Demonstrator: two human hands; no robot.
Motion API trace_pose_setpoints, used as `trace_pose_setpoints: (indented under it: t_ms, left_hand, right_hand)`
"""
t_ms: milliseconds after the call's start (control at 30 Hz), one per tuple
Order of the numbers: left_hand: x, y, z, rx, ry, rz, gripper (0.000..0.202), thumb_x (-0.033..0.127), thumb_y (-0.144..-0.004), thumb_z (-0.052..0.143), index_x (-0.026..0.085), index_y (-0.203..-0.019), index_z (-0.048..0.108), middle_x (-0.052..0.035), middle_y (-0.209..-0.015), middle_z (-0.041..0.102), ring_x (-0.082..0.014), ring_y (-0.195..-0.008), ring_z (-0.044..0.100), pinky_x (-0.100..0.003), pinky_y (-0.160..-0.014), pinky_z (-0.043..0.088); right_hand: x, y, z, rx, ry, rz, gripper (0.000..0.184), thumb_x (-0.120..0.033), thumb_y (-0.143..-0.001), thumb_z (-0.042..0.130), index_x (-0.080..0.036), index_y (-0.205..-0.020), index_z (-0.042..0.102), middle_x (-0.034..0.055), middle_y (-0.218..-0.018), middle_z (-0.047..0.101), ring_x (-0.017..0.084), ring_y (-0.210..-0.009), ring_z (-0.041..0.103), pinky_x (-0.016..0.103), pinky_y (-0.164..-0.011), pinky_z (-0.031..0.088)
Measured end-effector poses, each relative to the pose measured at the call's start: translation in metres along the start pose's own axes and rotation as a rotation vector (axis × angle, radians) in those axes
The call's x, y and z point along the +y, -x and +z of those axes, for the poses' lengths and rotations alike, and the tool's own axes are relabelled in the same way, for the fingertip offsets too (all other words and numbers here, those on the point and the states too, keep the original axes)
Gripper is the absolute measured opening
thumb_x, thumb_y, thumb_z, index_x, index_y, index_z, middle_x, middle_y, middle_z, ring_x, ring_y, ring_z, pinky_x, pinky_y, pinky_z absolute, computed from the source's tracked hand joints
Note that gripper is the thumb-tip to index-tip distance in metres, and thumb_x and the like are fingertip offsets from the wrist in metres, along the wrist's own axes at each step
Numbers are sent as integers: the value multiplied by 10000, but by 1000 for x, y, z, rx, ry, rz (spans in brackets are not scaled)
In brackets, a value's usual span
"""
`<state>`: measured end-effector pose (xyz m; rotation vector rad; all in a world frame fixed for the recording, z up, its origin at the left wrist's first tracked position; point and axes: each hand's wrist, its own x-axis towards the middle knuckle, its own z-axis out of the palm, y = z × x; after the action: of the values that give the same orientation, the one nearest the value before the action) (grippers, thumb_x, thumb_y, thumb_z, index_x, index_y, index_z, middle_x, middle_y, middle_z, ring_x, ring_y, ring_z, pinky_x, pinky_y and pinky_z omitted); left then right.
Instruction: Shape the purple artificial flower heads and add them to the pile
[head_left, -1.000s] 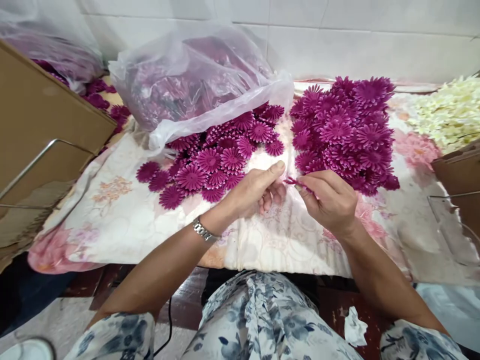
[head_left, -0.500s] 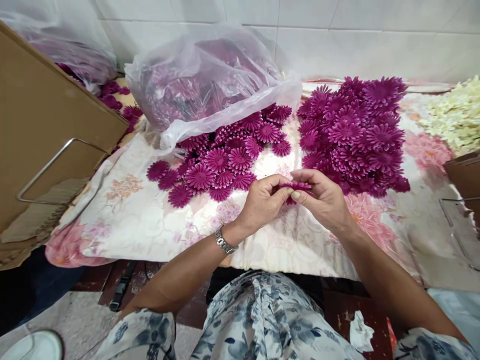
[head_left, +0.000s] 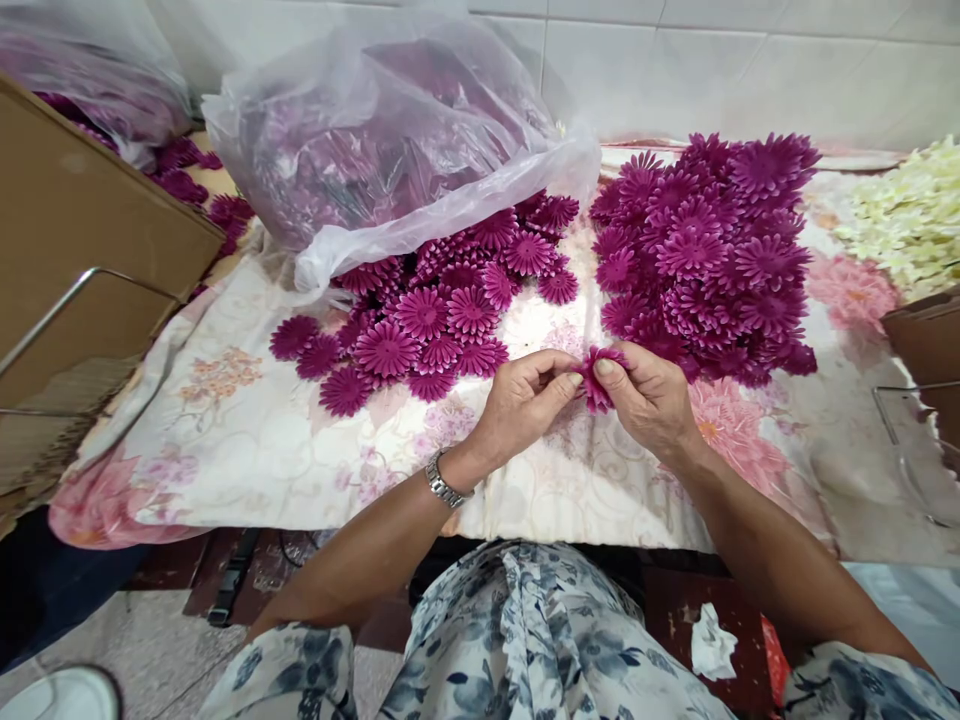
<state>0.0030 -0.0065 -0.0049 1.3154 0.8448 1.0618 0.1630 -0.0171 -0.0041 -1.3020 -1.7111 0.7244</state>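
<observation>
A purple artificial flower head is held between my two hands above the cloth-covered table. My right hand pinches it with the thumb lying over its centre. At its left edge, my left hand is closed with thumb and forefinger on the petals. Whether the flower is one layer or several stacked cannot be made out. Behind my left hand lies a loose spread of purple flower heads. Beyond my right hand stands a dense heap of fuller purple flowers.
A clear plastic bag of purple flowers rests at the back, by the tiled wall. Cardboard boxes with wire handles flank the table. Pale cream flowers lie at the far right.
The flower has turned from edge-on to face-up between my hands, and my right thumb has moved onto it. The view has shifted slightly.
</observation>
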Motion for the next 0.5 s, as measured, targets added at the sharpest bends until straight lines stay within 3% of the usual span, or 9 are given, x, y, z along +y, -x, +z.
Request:
trace_pose_setpoints:
  t_ms: [133, 300, 500]
  left_hand:
    - [0, 2, 3, -51, 119, -92, 234, 357, -738, 673, 150, -730, 563, 42, -585, 504, -56, -512, 443, -198, -485, 362]
    - [-4, 1, 11, -16, 151, -196, 192, 235, -694, 661, 172, -710, 480, 69, -570, 469, -47, -474, 439, -189, -465, 368]
    - [-3, 2, 15, -47, 174, -201, 152, 204, -711, 620, 181, -759, 477, 71, -560, 466, -57, -436, 462, -192, -433, 388]
  right_hand:
    - [-2, -1, 3, 52, 2, -36, 488, -464, -901, 441, -189, -508, 356, -51, -489, 316, 56, -457, 288, 235, -463, 253]
    - [-3, -1, 7, 153, 95, -64, 539, -494, -898, 432, -197, -482, 262, -55, -449, 247, 51, -421, 225, 253, -452, 207]
    - [-3, -2, 2, 177, 34, 8, 548, -532, -882, 451, -190, -485, 291, -50, -472, 275, 46, -441, 239, 237, -429, 198]
